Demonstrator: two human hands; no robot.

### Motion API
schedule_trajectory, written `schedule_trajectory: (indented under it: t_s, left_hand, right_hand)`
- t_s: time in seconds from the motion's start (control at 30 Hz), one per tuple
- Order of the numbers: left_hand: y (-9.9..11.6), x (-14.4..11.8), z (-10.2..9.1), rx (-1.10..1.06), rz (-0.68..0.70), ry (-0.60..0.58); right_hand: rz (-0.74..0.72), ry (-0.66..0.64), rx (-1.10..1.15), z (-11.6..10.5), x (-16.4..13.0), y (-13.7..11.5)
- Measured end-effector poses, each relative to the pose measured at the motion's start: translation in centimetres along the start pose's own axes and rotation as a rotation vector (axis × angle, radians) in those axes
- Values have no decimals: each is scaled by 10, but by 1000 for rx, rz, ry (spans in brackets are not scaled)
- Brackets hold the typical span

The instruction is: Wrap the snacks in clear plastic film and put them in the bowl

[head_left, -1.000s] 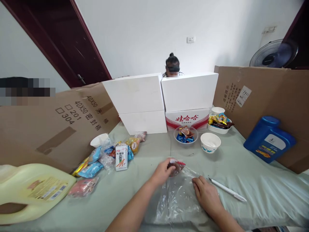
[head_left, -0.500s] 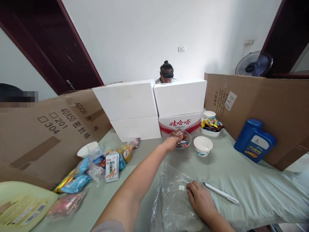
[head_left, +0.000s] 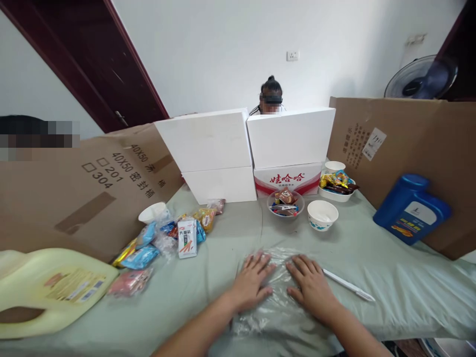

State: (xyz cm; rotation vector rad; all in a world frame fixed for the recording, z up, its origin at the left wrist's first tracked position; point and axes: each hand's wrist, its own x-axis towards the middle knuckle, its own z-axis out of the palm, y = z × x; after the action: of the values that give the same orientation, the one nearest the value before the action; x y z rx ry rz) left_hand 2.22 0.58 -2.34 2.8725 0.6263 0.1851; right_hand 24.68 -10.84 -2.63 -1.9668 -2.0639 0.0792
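Both palms rest on a clear plastic bag (head_left: 277,297) spread on the cloth-covered table (head_left: 230,233). My left hand (head_left: 253,281) lies flat on the bag's left side with fingers apart. On the right side, my right hand (head_left: 308,285) lies flat too, fingers spread. A white pen (head_left: 349,285) lies just right of my right hand. Beyond the hands stands a clear plastic bowl (head_left: 270,208) holding several wrapped snacks (head_left: 285,197). Beside it is a white paper bowl (head_left: 322,216) with a blue pattern near its base.
Packaged snacks (head_left: 187,238) are heaped at left near a pale yellow jug (head_left: 70,287). White boxes (head_left: 211,144) stand across the back, with a person (head_left: 271,94) behind. Cardboard sheets (head_left: 122,188) wall the sides. A blue bottle (head_left: 412,208) and a snack-filled dish (head_left: 336,196) are at right.
My left hand has let go of the snacks in the clear bowl and come back onto the plastic bag. My right hand stays on the bag, its fingers now more spread. The view has shifted.
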Motion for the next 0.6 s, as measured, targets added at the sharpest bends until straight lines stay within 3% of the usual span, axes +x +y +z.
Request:
schedule_trajectory:
  t_s: [0.07, 0.13, 0.2, 0.27, 0.33, 0.4, 0.5, 0.6]
  left_hand:
    - [-9, -22, -1, 13, -179, 23]
    - [-14, -40, -7, -8, -241, 102]
    - [-11, -56, -17, -65, -215, 196]
    - [-1, -70, -27, -173, -125, 224]
    - [12, -81, -35, -292, -9, 141]
    - [23, -90, -40, -355, 76, -2]
    - [31, -98, -41, -399, 80, -110]
    - [31, -103, -42, -596, -60, -49]
  right_hand:
    - [57, -50, -42, -1, 2, 8]
    - [119, -61, -62, -4, 1, 14]
    - [79, -31, -34, -12, -4, 17]
    - [-73, -35, 45, -22, -13, 16]
    - [-247, -123, 143, -31, -23, 11]
    - [-318, -234, 211, -37, -33, 5]
    - [-260, -301, 280, -44, -49, 0]
    - [-184, -262, 392, -53, -60, -1]
